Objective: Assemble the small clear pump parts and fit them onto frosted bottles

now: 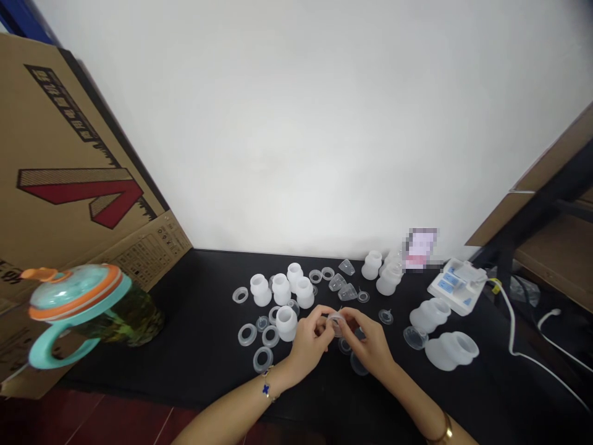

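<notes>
My left hand [311,341] and my right hand [370,341] meet above the black table, both closed. Between their fingertips they hold a small clear plastic ring-shaped piece [336,321], partly hidden by the fingers. Left of my hands stands a small white bottle [287,327] with an open mouth, the closest of several. Around it lie translucent rings, such as one ring [263,358] near the front. Under my right hand a clear round part [359,364] is partly covered. Behind my hands lie clear cone-shaped cups [347,292] and a small disc with a stem [364,296].
At the left stand a teal-lidded jug [83,309] and a big cardboard box [83,161]. More white bottles [451,351] lie at the right, near a white power strip [456,287] with trailing cable [513,327]. A white wall [315,123] rises behind the table [194,371].
</notes>
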Available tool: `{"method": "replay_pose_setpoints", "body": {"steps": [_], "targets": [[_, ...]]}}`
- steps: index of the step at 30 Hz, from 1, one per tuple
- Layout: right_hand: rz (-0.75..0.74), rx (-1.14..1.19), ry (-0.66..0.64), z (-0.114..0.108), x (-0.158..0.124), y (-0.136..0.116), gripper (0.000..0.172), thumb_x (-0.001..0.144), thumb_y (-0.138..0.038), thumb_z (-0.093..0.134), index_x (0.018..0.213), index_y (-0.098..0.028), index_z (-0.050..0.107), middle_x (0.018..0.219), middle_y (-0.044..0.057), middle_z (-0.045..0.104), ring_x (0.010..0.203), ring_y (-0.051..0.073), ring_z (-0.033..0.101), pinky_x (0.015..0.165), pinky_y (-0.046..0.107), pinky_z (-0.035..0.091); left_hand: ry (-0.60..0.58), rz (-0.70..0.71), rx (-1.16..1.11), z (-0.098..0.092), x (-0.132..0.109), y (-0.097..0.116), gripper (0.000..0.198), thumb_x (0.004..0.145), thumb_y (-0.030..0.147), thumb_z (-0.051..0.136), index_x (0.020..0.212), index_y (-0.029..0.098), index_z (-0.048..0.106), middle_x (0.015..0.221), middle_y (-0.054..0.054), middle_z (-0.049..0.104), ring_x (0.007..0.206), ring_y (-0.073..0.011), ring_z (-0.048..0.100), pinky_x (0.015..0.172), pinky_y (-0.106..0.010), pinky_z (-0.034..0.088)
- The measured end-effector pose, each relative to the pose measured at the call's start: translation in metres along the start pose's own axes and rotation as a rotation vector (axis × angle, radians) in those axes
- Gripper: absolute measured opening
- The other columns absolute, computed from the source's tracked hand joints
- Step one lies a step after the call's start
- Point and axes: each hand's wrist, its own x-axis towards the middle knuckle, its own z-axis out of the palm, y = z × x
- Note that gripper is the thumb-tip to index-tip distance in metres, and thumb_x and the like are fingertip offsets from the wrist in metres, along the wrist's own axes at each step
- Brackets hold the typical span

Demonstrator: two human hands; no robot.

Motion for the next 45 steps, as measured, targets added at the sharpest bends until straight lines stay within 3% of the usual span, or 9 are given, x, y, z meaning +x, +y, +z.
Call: {"method": "replay_pose_setpoints", "body": {"steps": [8,20,45], "targets": [[-0.061,0.042,0.008,-0.002,-0.002,0.002,0.025,0.098,-0.030,0.056,0.119,-0.021,0.067,0.097,0.006,0.075,0.071,0.017,0.068,0.066,0.026,0.056,0.003,-0.006,-0.100,0.002,-0.004,0.003,0.026,0.100,0.041,0.053,0.112,0.019,0.060,0.064,0.003,0.061,0.048,-0.0095,0.050,0.045,-0.017,0.038],[0.006,0.001,-0.005,0.003,-0.001,0.008,0.030,0.094,-0.024,0.055,0.121,-0.023,0.068,0.091,0.004,0.073,0.068,0.017,0.067,0.059,0.025,0.055,0.042,0.022,0.019,0.001,0.000,0.012,0.023,0.090,0.026,0.062,0.113,0.020,0.059,0.068,0.003,0.070,0.046,-0.0100,0.051,0.047,-0.020,0.036],[0.015,-0.017,0.004,0.005,-0.002,0.007,0.024,0.092,-0.021,0.056,0.112,-0.023,0.069,0.089,0.002,0.071,0.066,0.016,0.063,0.058,0.024,0.050,0.039,-0.010,0.068,0.000,0.000,0.012,0.017,0.092,0.028,0.060,0.106,0.020,0.056,0.057,0.008,0.058,0.046,-0.0109,0.048,0.047,-0.021,0.031]]}}
